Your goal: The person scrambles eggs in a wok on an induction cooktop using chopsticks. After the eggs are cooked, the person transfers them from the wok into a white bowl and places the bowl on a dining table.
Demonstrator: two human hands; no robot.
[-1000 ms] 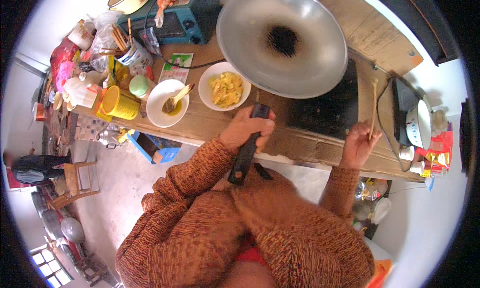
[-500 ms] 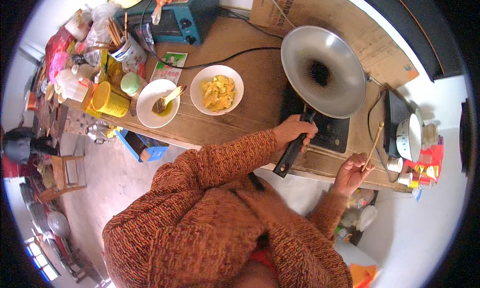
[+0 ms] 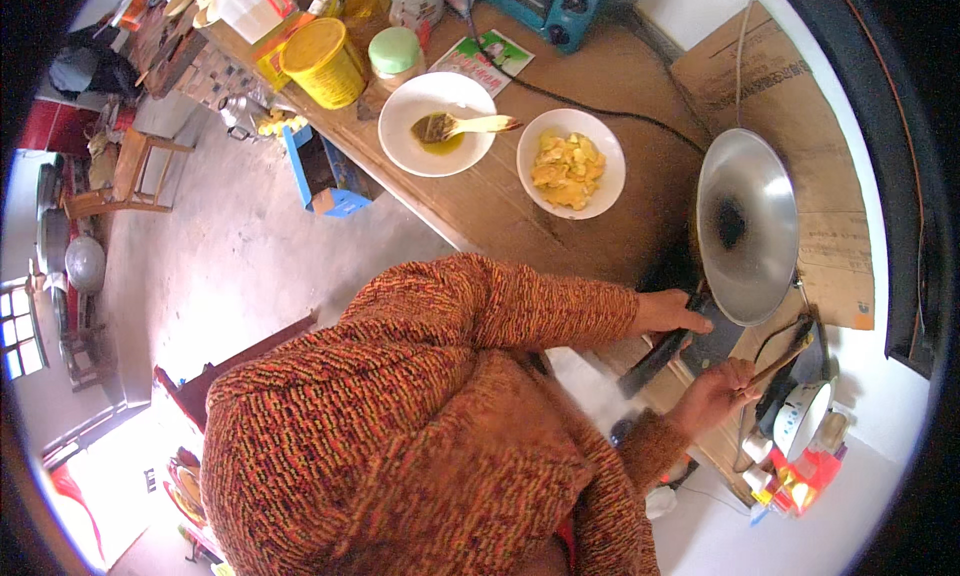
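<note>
My left hand is closed around the black handle of a grey wok. The wok sits tilted above a black cooktop, its inside dark-stained at the middle and without food. In my right hand, just right of the handle, is a thin wooden stick pointing up and right; whether it is one chopstick or a pair I cannot tell. Left of the wok, a white bowl holds yellow cooked egg pieces. Farther left, another white bowl contains some oil and a pale-handled brush.
A yellow tub and a green-lidded jar stand at the table's left. Behind the bowls lie a flat packet and a black cable, near a teal oven. An enamel pot stands at the right.
My view has swung, so the table and bowls appear shifted right. My left hand still grips the wok handle; my right hand with the stick is now closer to the handle.
</note>
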